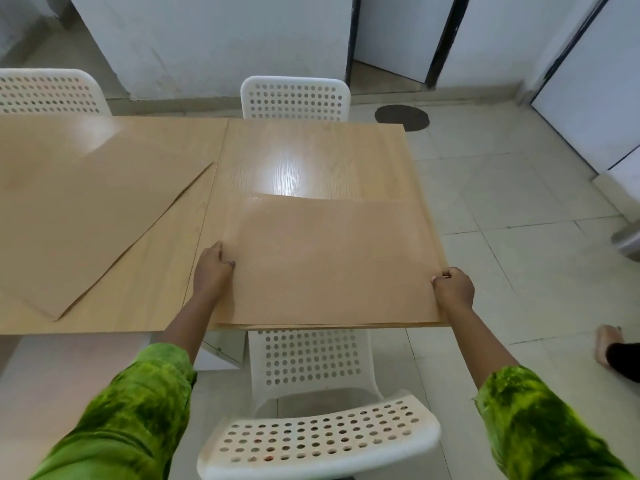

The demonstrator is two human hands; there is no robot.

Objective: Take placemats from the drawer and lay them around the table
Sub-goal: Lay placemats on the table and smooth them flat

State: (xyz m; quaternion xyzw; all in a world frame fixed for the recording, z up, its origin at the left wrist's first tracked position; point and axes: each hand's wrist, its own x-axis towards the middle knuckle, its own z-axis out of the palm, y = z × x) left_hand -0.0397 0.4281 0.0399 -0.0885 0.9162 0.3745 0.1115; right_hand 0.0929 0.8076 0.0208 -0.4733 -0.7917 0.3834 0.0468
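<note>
**Both hands on the placemat stack at the table's near right corner**

We see a wood-grain table (pixel 311 157) w/ a seam running from 12 toward 6 o'clock, splitting it into two tops. On the right top, toward 6 o'clock, lies a tan placemat stack (pixel 329 261); layered edges show along its near side, so it's more than one sheet, count unclear. Its near edge sits right at the table's near edge, its right edge about at the table's right edge.

Left hand (pixel 212 268) is at the stack's 9 o'clock edge, fingers curled, thumb laid on top of the mat; looks like a pinch on the edge, but we can't tell how many sheets it has. Right hand (pixel 453 287) is at the stack's 4 o'clock corner, fingers closed tight on the mat's edge. Both arms wear green mottled sleeves (pixel 138 403).

A single placemat (pixel 86 216) lies on the left top, at 9 o'clock from the stack, turned askew to the table edges, well apart from the stack.

White perforated chairs: one (pixel 311 438) at 6 o'clock, seat tucked under the table; one (pixel 295 98) at 12 o'clock across the table; a third (pixel 48 90) at 10 o'clock. Pale tiled floor (pixel 502 209) to the right, w/ a dark round patch (pixel 401 117) at 1 o'clock. Someone's foot (pixel 607 344) shows at 4 o'clock, by the frame edge.
</note>
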